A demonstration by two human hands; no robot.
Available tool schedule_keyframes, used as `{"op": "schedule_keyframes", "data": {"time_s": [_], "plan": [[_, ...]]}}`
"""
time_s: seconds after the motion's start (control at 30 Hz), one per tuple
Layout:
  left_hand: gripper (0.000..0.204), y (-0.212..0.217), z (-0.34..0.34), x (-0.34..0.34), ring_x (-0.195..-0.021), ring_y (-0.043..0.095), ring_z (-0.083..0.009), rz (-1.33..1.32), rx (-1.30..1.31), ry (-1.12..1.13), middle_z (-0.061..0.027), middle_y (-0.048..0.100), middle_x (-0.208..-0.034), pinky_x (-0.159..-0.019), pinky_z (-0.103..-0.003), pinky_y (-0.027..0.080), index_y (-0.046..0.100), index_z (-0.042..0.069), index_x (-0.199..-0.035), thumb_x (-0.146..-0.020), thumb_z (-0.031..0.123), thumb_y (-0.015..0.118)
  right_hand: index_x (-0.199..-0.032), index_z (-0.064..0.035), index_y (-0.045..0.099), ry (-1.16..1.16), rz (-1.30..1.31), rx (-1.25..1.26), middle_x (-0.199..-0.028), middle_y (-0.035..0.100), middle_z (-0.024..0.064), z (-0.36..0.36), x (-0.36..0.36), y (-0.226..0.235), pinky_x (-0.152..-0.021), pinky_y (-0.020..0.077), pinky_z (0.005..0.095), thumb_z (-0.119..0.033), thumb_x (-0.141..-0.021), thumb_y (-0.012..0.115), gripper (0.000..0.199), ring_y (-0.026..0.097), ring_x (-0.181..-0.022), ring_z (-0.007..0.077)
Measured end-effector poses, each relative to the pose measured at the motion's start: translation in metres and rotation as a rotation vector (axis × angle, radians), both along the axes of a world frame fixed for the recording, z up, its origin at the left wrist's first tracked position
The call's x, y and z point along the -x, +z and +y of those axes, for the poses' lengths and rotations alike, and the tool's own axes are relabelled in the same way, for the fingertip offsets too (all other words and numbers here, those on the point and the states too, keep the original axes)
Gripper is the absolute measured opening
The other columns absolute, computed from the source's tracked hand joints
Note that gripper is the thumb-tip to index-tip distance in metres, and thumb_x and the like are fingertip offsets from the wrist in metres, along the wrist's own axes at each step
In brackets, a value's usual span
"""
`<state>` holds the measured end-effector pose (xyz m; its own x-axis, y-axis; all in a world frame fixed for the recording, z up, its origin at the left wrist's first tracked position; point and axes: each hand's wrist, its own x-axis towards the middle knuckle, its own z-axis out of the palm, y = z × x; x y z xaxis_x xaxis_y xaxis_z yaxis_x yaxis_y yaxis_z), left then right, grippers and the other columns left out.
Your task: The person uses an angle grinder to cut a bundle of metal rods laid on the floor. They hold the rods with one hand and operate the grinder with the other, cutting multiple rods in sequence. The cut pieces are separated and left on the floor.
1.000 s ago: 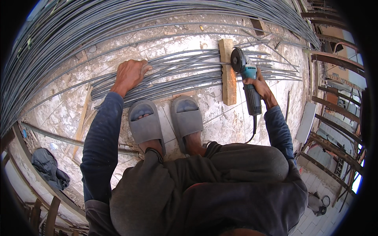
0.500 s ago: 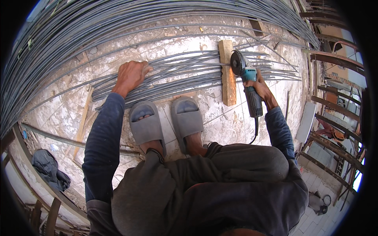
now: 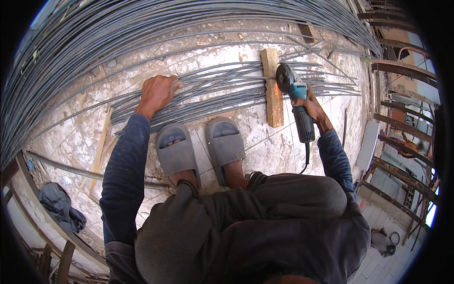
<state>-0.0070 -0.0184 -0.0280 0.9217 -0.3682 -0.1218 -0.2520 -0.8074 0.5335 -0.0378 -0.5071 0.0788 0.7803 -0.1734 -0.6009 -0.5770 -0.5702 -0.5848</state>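
My right hand (image 3: 312,110) is wrapped round the body of a teal and black angle grinder (image 3: 302,120). The grinder's disc (image 3: 283,77) meets the steel rods beside the right edge of a wooden block (image 3: 273,106), and a small orange glow of sparks shows on the wood just below it. At the left my left hand (image 3: 158,93) is closed on a steel rod (image 3: 198,75) of the loose bundle, its fingers partly hidden from above. The thin grey rods run left to right, crossing the block.
A large mass of long steel rods (image 3: 142,28) curves across the far side and left. My sandalled feet (image 3: 176,146) are close to the near rods. The grinder's cord (image 3: 307,156) trails toward me. A black plastic bag (image 3: 60,206) lies at lower left, rusty metal bars (image 3: 402,125) at right.
The sparks on the wooden block have shrunk from a long orange streak to a small glow. The grinder has shifted very slightly left; my left hand stays put.
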Motion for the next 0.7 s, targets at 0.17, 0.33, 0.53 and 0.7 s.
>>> {"op": "schedule_keyframes", "data": {"time_s": [0.17, 0.33, 0.53, 0.7], "plan": [[0.030, -0.001, 0.001, 0.000, -0.074, 0.065, -0.0408, -0.004, 0.013, -0.006, -0.0189, 0.067, -0.075, -0.066, -0.050, 0.047, 0.071, 0.008, -0.093, -0.095, 0.035, 0.061, -0.145, -0.0087, 0.031, -0.033, 0.026, -0.023, -0.116, 0.059, 0.0160, 0.004, 0.001, 0.004, -0.088, 0.0490, 0.0366, -0.014, -0.067, 0.076, 0.090, 0.059, -0.102, 0.0266], [0.032, 0.001, -0.001, -0.001, -0.074, 0.068, -0.0389, 0.035, -0.019, -0.014, -0.0203, 0.069, -0.075, -0.069, -0.048, 0.050, 0.074, 0.007, -0.098, -0.094, 0.036, 0.063, -0.149, -0.0049, 0.025, 0.051, -0.058, 0.033, -0.108, 0.060, 0.0161, -0.008, -0.002, -0.008, -0.071, 0.0559, 0.0352, -0.019, -0.068, 0.077, 0.097, 0.064, -0.080, 0.0238], [0.031, 0.004, 0.000, 0.000, -0.072, 0.067, -0.0387, 0.004, -0.005, -0.013, -0.0202, 0.069, -0.074, -0.067, -0.048, 0.050, 0.073, 0.006, -0.094, -0.093, 0.036, 0.064, -0.147, -0.0033, 0.027, 0.054, -0.065, 0.054, -0.108, 0.060, 0.0159, -0.004, -0.004, -0.005, -0.070, 0.0554, 0.0348, -0.021, -0.068, 0.076, 0.094, 0.063, -0.081, 0.0239], [0.031, 0.004, 0.000, -0.001, -0.072, 0.067, -0.0382, -0.004, -0.012, -0.018, -0.0202, 0.069, -0.075, -0.067, -0.048, 0.050, 0.073, 0.006, -0.094, -0.093, 0.036, 0.065, -0.144, -0.0055, 0.031, 0.059, -0.066, 0.022, -0.106, 0.060, 0.0149, -0.005, -0.001, -0.006, -0.070, 0.0554, 0.0355, -0.023, -0.068, 0.077, 0.090, 0.063, -0.080, 0.0237]]}}
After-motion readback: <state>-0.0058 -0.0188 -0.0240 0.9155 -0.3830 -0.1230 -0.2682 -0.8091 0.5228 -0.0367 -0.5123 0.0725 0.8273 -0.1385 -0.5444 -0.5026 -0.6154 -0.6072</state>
